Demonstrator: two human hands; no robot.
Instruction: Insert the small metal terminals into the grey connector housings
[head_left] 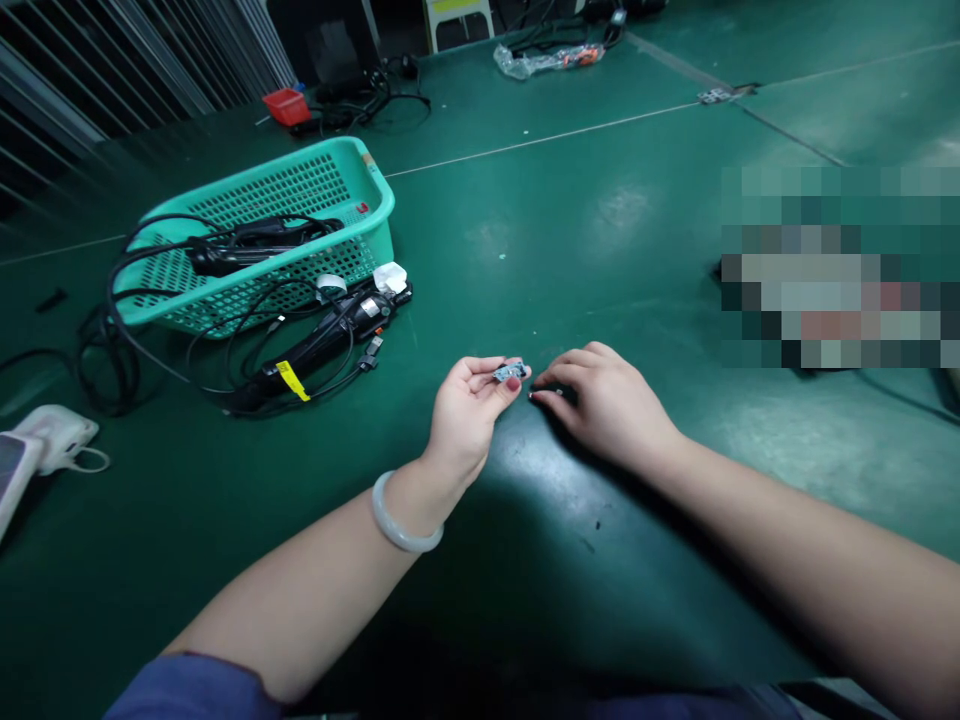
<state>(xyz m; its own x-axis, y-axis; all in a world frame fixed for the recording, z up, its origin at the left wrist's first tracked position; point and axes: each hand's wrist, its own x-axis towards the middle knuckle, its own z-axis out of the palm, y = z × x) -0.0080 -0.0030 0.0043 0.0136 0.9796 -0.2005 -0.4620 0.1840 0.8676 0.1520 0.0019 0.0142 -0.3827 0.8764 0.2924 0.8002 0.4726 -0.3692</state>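
Observation:
My left hand (469,400) is closed in a pinch on a small blue-grey circuit board (511,372), raised just above the green table. Close by on the right, my right hand (607,395) is low over the tabletop, palm down. Its fingers curve toward the board, and a narrow gap shows between thumb and forefinger. A tiny pale speck (559,392) shows in that gap, too small to name. A pale bangle (405,518) circles my left wrist.
A turquoise basket (382,205) holding black cabled devices stands at the left. Beside it lies another black device (322,345) with cables. A phone in a whitish case (56,440) is at far left, a red tray (287,106) farther back. Something pixelated (832,270) covers the right.

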